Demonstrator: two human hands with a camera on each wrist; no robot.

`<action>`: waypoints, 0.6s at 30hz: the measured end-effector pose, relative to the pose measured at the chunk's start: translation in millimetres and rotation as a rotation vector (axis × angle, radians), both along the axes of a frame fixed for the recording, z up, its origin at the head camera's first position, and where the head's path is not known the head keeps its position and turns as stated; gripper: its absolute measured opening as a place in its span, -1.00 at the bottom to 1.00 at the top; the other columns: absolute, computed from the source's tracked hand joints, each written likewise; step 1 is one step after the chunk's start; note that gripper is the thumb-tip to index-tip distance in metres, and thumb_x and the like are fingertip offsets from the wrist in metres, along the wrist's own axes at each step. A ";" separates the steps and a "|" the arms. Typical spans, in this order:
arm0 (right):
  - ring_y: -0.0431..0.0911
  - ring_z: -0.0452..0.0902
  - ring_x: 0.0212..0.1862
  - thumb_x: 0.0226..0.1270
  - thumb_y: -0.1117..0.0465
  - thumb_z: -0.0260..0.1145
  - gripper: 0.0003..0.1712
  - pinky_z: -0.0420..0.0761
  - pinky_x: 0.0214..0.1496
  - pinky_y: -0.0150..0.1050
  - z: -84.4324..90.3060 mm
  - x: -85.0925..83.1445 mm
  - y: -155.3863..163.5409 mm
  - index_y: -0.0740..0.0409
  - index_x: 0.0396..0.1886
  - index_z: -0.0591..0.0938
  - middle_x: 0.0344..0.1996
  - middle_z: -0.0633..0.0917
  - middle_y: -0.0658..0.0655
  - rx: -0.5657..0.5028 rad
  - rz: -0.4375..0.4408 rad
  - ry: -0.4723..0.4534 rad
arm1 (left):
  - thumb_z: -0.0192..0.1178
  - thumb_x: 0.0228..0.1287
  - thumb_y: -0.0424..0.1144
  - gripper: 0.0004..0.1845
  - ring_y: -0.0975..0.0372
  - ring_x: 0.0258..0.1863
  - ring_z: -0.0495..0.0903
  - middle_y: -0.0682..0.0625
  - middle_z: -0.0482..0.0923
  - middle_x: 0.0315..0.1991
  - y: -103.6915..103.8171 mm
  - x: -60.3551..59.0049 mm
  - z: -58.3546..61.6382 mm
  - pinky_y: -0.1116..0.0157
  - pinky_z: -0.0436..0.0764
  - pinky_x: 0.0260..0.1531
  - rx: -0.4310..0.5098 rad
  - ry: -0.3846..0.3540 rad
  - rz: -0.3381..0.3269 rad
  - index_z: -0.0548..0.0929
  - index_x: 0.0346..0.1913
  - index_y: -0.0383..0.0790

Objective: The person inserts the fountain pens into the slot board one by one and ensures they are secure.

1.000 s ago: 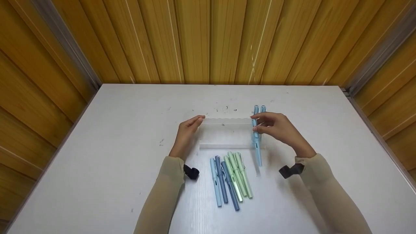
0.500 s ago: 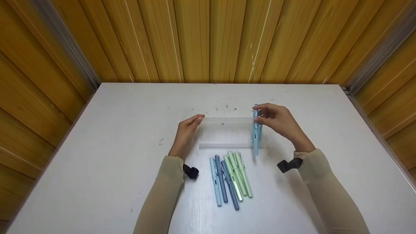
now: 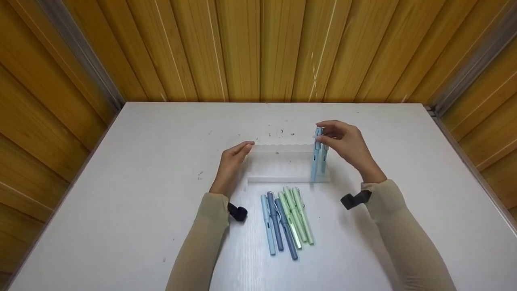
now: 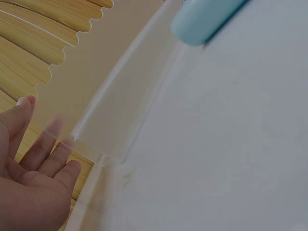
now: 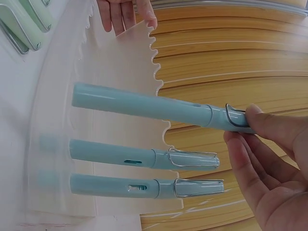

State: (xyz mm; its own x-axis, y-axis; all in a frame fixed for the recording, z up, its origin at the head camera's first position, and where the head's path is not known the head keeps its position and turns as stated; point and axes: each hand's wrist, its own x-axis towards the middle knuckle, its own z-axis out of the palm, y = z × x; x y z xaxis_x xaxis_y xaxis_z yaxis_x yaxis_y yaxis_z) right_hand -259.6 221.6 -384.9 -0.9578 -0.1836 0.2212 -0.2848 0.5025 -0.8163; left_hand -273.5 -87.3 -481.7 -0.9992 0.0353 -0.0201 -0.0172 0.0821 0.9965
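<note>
A clear acrylic pen rack [image 3: 282, 163] with a scalloped top edge stands at the table's centre. My left hand [image 3: 241, 149] touches the rack's left end with straight fingers [image 4: 45, 149]. My right hand [image 3: 324, 136] pinches the cap end of a light blue pen [image 3: 316, 155], which is held just over the rack's right end. In the right wrist view this held pen [image 5: 154, 107] hovers above two more light blue pens [image 5: 144, 156] that lie side by side in the rack [image 5: 122, 62].
Several loose pens [image 3: 287, 220], light blue, dark blue and green, lie in a row on the white table [image 3: 141, 169] just in front of the rack. Wooden slat walls [image 3: 258, 48] close off the back and both sides.
My right hand has carried the light blue pen away from me; its lower end, which stuck out past the rack's near rail, is now over the rack. My left hand has stayed put.
</note>
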 end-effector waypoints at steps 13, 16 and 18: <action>-0.21 0.59 -0.09 0.27 0.18 0.36 -0.57 0.56 -0.02 -0.57 -5.5 -8.2 -5.0 0.12 0.14 0.60 -0.04 0.70 0.16 0.014 -0.050 0.011 | 0.18 0.33 0.04 -0.66 0.21 0.31 0.40 0.09 0.55 0.20 3.6 1.1 3.4 0.15 0.34 0.36 0.025 -0.022 0.015 0.69 0.06 -0.01; -0.17 0.60 -0.07 0.28 0.18 0.36 -0.57 0.56 -0.01 -0.56 -6.9 -9.5 -6.1 0.11 0.14 0.60 -0.04 0.70 0.16 0.007 -0.051 0.009 | 0.18 0.33 0.04 -0.65 0.21 0.32 0.40 0.09 0.54 0.21 3.1 1.2 3.2 0.16 0.34 0.36 0.022 -0.022 0.012 0.68 0.07 0.00; -0.16 0.60 -0.07 0.27 0.19 0.36 -0.57 0.56 -0.02 -0.56 -7.8 -10.1 -6.9 0.11 0.14 0.60 -0.04 0.70 0.15 0.001 -0.052 0.011 | 0.18 0.33 0.05 -0.64 0.21 0.32 0.39 0.09 0.54 0.22 2.6 1.3 2.7 0.16 0.34 0.36 0.016 -0.023 0.012 0.68 0.08 0.00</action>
State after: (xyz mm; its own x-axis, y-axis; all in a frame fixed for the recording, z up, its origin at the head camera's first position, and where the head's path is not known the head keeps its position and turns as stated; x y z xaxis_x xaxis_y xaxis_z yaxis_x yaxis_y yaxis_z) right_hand -269.7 214.7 -392.7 -0.9636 -0.1333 0.2316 -0.2670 0.5175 -0.8130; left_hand -272.1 -84.7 -479.0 -0.9988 0.0241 -0.0428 -0.0412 0.0657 0.9970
